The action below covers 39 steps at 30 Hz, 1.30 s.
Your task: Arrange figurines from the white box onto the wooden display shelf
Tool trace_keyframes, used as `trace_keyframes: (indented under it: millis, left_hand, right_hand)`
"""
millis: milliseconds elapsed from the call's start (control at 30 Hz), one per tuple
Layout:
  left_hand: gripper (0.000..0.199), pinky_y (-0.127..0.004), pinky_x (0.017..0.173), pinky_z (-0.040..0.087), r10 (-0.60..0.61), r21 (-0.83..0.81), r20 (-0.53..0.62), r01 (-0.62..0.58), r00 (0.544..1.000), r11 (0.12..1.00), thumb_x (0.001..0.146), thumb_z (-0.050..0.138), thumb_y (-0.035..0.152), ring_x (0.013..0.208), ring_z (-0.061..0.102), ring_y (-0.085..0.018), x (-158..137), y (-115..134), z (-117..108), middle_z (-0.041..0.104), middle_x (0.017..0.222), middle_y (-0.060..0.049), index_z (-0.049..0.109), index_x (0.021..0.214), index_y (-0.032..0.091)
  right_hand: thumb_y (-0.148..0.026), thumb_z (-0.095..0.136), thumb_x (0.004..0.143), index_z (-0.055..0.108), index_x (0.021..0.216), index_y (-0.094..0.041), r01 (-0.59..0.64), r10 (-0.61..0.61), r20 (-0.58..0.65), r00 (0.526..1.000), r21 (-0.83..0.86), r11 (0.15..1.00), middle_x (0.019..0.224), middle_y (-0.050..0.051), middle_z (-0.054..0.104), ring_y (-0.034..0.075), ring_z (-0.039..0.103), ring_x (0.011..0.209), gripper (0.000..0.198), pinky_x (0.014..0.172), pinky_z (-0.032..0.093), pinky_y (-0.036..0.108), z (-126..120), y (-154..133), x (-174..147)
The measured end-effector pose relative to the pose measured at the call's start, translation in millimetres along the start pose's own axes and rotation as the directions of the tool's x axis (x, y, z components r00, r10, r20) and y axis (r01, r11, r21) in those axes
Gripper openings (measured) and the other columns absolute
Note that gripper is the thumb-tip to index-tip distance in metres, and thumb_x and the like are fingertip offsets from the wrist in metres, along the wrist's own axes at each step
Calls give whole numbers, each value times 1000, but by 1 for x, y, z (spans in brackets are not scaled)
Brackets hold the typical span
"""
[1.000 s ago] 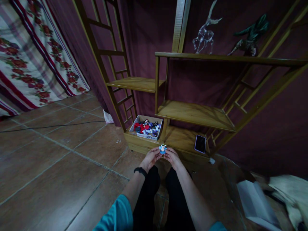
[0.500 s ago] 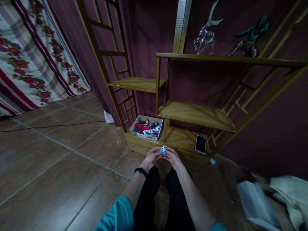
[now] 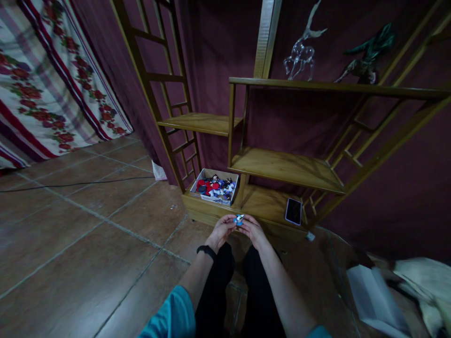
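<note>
A small blue and white toy figure (image 3: 239, 218) sits between the fingertips of both my hands, just in front of the low wooden shelf (image 3: 268, 204). My left hand (image 3: 220, 231), with a black band on its wrist, pinches the figure from the left. My right hand (image 3: 253, 231) pinches it from the right. Behind my hands, on the bottom shelf board, stands a white box (image 3: 215, 187) full of several small red, blue and dark toys.
A phone (image 3: 293, 211) lies on the bottom shelf to the right. A glass deer (image 3: 300, 51) and a dark green figure (image 3: 366, 54) stand on the top shelf. White papers (image 3: 373, 293) lie on the floor at right. A flowered curtain (image 3: 38, 84) hangs at left, a cable (image 3: 70, 184) crosses the tiles.
The toy figure has tilted slightly between my fingers. My hands have stayed in the same place.
</note>
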<state>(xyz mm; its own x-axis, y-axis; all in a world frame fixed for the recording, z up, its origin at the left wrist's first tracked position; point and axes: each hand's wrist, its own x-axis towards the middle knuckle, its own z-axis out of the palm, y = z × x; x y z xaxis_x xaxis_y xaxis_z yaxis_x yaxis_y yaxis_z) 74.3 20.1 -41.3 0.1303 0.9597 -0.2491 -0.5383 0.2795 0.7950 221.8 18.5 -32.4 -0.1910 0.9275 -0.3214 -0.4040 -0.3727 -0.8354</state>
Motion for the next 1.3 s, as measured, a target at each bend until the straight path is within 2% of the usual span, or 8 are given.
trace_keyframes:
  millis: [300, 700, 1300]
  left_hand:
    - [27, -21, 62, 46, -65, -13, -48, 64, 997, 998, 61, 70, 7, 66, 61, -12, -4, 5, 5, 67, 79, -7, 65, 87, 14]
    - [14, -21, 62, 48, -117, -84, -73, 110, 990, 990, 70, 65, 11, 61, 60, -10, -7, 10, 10, 66, 76, -8, 63, 84, 11]
    - [10, -19, 60, 48, -131, -108, -99, 121, 986, 987, 70, 64, 10, 58, 59, -9, -4, 7, 7, 65, 71, -6, 63, 80, 10]
  right_hand:
    - [-34, 69, 60, 61, 93, -25, 3, -4, -32, 999, -27, 1000, 90, 3, 68, 17, 64, 81, 35, 69, 50, 28, 1, -1, 0]
    - [-33, 71, 58, 61, 89, -22, -12, 12, -71, 997, -8, 1000, 79, 2, 68, 14, 62, 69, 34, 63, 49, 25, 3, -3, -1]
    - [-33, 71, 58, 60, 83, -22, -8, 6, -75, 997, -25, 1000, 76, 1, 67, 12, 61, 65, 30, 62, 48, 24, 5, -4, -3]
